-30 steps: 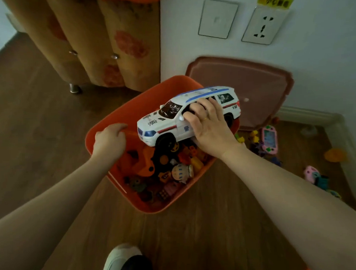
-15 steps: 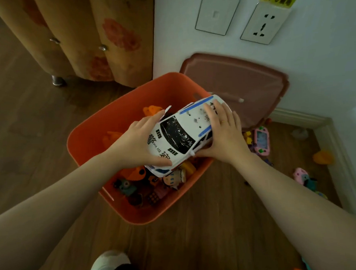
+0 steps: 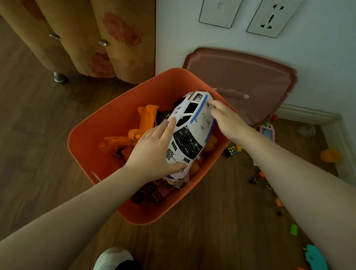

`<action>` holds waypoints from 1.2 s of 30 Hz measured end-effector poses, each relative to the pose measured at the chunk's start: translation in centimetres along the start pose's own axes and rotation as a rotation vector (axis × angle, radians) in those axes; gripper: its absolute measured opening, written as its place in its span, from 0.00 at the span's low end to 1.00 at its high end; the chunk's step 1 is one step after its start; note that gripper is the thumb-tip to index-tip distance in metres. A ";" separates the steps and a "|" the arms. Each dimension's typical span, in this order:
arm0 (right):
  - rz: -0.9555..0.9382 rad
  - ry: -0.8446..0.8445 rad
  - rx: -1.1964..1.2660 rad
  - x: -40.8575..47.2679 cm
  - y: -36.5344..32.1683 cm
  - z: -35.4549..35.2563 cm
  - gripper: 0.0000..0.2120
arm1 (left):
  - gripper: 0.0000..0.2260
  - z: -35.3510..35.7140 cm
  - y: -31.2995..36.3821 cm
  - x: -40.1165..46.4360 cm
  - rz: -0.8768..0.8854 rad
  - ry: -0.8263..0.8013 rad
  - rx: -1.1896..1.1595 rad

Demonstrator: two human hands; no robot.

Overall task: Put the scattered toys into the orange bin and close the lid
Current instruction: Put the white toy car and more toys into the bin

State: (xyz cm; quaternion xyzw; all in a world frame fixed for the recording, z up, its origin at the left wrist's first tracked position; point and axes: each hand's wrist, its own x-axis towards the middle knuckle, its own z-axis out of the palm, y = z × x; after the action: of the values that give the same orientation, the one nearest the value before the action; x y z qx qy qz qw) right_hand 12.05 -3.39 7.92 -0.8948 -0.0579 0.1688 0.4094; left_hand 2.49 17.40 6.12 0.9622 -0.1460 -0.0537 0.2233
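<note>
The orange bin stands on the wooden floor, its brownish lid leaning on the wall behind it. A white toy police car lies nose toward me on top of the toys inside. My left hand holds its front left side, thumb across the hood. My right hand grips the right edge of its roof. An orange toy digger and small figures fill the bin. A pink handheld game, a puzzle cube and an orange toy lie on the floor to the right.
A cabinet with a floral front stands at the back left on metal feet. A skirting board runs along the wall at right. A teal toy and small bits lie by my right arm. My shoe is near the bin's front.
The car turned nose toward me and sank lower into the bin. My left hand left the bin's rim and took hold of the car's front; my right hand slid to the roof's right edge.
</note>
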 end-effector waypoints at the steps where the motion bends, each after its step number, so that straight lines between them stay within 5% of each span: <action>1: 0.017 -0.002 0.017 0.0 -0.2 0.7 0.24 | 0.50 0.2 0.0 -0.3 0.012 0.013 0.002; 4: 0.115 -0.030 -0.283 -0.3 -0.3 2.6 0.43 | 0.48 0.8 0.1 -0.6 0.055 0.034 0.008; 8: 0.113 0.008 -0.574 -0.5 -0.8 2.0 0.48 | 0.43 0.9 0.4 -1.0 0.091 -0.013 -0.005; 12: 0.042 0.003 -0.670 -1.8 -0.3 2.2 0.41 | 0.36 0.5 -0.1 -1.5 0.016 -0.109 -0.038; 15: -0.087 0.072 -0.695 -4.2 1.7 0.6 0.30 | 0.33 -0.1 2.3 -0.4 -0.040 0.020 0.194; 19: -0.174 0.134 -0.751 -8.0 5.5 -2.0 0.26 | 0.27 0.3 6.9 2.0 0.173 0.138 0.257; 27: 0.296 0.118 -0.763 -15.8 18.0 -7.9 0.22 | 0.19 8.6 16.1 6.9 0.597 -0.304 0.372; 30: 0.528 0.034 -0.648 -17.9 23.4 -9.2 0.18 | 0.20 12.3 18.6 9.0 0.549 -0.451 0.469; 36: 0.609 -0.008 -0.375 -18.0 28.4 -8.4 0.22 | 0.23 16.6 18.7 11.9 0.233 -0.615 0.383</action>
State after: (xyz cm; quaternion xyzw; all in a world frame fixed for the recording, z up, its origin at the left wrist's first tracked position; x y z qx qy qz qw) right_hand -2.82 -32.45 -3.74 -0.9298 0.1799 0.2732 0.1685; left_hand 6.21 -9.13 -0.85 0.9025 -0.3220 -0.2860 -0.0100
